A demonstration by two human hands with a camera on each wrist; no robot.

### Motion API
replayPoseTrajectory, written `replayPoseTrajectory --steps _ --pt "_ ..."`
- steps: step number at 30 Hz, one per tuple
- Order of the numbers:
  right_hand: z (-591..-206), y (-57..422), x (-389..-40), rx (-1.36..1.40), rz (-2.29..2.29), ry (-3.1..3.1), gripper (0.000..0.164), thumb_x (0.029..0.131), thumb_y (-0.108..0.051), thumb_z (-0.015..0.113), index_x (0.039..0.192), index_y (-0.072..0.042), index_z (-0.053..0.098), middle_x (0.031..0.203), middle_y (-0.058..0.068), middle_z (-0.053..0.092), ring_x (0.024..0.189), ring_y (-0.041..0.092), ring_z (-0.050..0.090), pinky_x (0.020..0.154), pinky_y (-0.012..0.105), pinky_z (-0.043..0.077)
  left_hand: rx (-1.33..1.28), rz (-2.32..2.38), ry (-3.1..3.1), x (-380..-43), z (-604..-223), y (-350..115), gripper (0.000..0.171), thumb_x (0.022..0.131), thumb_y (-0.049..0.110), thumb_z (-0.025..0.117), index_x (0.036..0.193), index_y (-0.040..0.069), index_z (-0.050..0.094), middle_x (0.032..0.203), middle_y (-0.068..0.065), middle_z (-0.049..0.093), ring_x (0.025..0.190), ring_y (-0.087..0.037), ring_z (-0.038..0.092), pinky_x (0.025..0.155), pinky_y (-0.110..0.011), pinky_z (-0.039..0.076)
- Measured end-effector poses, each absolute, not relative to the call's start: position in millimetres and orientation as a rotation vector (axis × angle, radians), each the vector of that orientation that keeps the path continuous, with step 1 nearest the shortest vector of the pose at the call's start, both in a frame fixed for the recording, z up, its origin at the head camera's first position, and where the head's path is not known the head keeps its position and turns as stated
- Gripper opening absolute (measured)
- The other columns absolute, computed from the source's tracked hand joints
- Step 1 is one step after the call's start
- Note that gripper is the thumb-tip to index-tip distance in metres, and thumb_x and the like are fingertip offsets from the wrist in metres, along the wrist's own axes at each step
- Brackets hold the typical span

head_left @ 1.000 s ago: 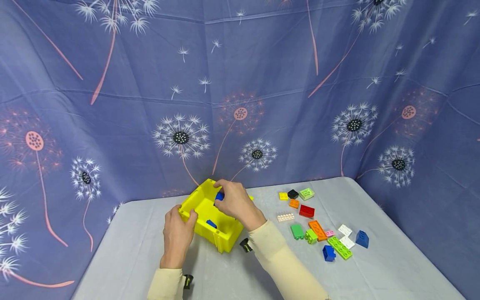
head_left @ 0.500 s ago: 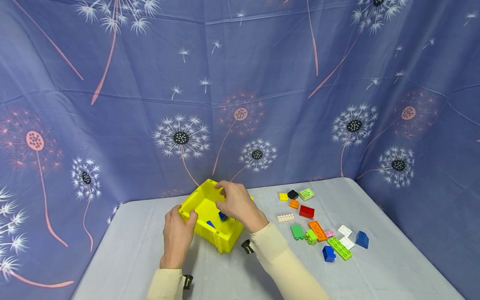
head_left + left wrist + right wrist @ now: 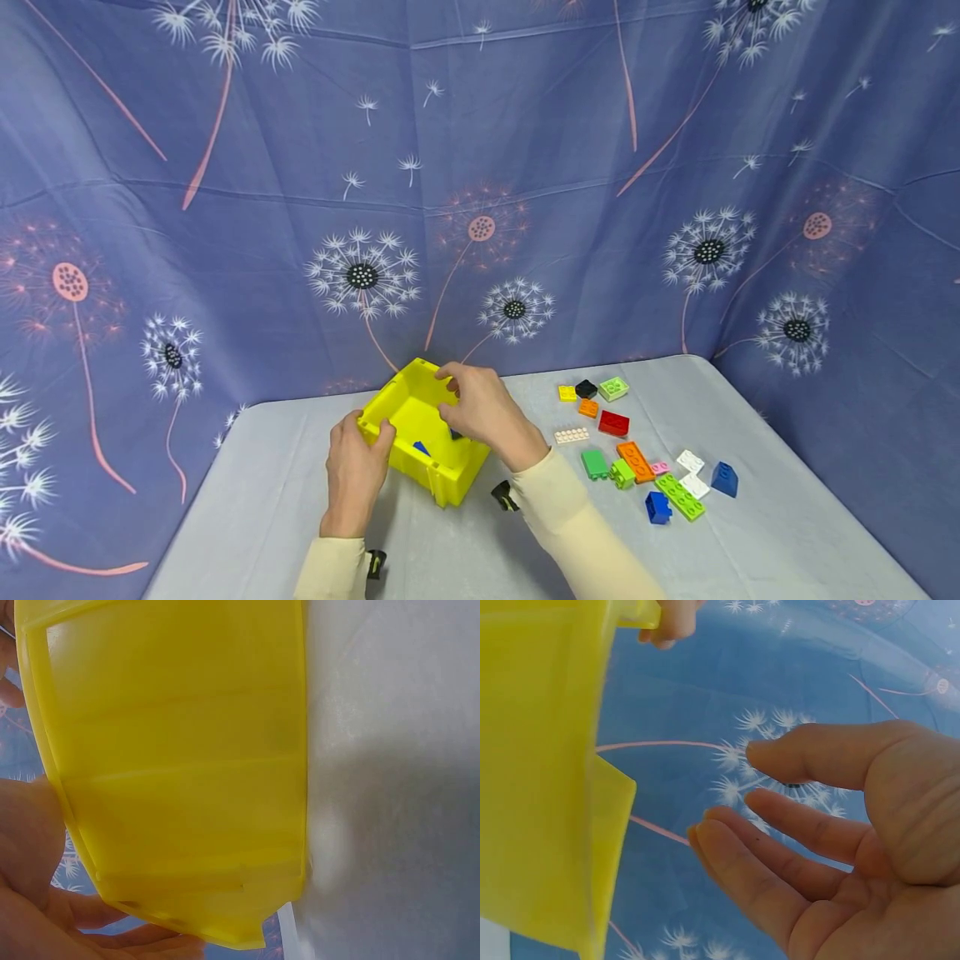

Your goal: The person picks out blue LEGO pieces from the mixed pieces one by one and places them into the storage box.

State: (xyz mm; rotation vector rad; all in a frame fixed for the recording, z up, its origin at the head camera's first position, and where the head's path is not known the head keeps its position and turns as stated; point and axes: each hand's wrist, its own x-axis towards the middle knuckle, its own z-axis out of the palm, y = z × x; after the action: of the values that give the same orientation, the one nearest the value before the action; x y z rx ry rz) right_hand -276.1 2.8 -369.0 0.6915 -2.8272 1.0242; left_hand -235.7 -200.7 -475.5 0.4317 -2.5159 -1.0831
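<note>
A yellow plastic box (image 3: 463, 482) sits at an angle near the table's back edge. My left hand (image 3: 354, 473) grips its left corner, thumb over the rim; in the left wrist view the fingers wrap the corner beside the broad yellow wall (image 3: 180, 750). One blue toy brick (image 3: 422, 449) lies inside, and a darker brick (image 3: 455, 433) shows partly beneath my right hand (image 3: 487, 410). That hand hovers above the box's right side. Seen from the right wrist, its fingers (image 3: 750, 874) are loosely bent, thumb apart, nothing between them.
Loose toy bricks lie scattered on the grey tabletop (image 3: 255, 500) to the right, among them a red brick (image 3: 614, 423), a lime brick (image 3: 680, 497) and a blue brick (image 3: 658, 507). A patterned blue curtain (image 3: 585, 250) hangs right behind the table.
My right hand has let go of a blue brick, which dropped into the box, and has shifted slightly right. The left hand and the box have stayed in place.
</note>
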Motion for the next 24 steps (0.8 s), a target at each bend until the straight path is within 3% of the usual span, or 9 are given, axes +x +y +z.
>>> replayPoseTrajectory --steps 9,15,24 --pt "-356.8 27.3 -267.9 0.688 0.988 -2.859 0.044 0.091 -0.016 0.074 0.134 -0.014 0.067 0.124 0.01 0.072 0.111 0.025 0.068 0.088 0.042 0.058 0.444 -1.082 -2.516 -235.8 -475.0 -200.1 0.066 0.1 0.039 0.055 0.147 -0.006 0.045 0.144 -0.031 0.046 0.121 -0.045 0.054 0.101 -0.061 0.044" --pt "-353.7 42.4 -265.8 0.656 0.969 -2.838 0.043 0.09 -0.017 0.074 0.133 -0.015 0.068 0.122 0.005 0.072 0.109 0.025 0.069 0.089 0.043 0.058 0.444 -1.082 -2.518 -235.8 -475.9 -200.8 0.067 0.1 0.04 0.055 0.147 -0.006 0.045 0.145 -0.031 0.046 0.123 -0.046 0.053 0.102 -0.062 0.043" --pt "-350.9 61.5 -264.4 0.619 0.953 -2.825 0.043 0.091 -0.017 0.075 0.133 -0.016 0.068 0.121 0.007 0.073 0.108 0.026 0.07 0.09 0.044 0.058 0.422 -1.098 -2.51 -235.1 -476.2 -200.9 0.067 0.101 0.04 0.056 0.148 -0.006 0.044 0.145 -0.03 0.046 0.122 -0.046 0.054 0.101 -0.063 0.042"
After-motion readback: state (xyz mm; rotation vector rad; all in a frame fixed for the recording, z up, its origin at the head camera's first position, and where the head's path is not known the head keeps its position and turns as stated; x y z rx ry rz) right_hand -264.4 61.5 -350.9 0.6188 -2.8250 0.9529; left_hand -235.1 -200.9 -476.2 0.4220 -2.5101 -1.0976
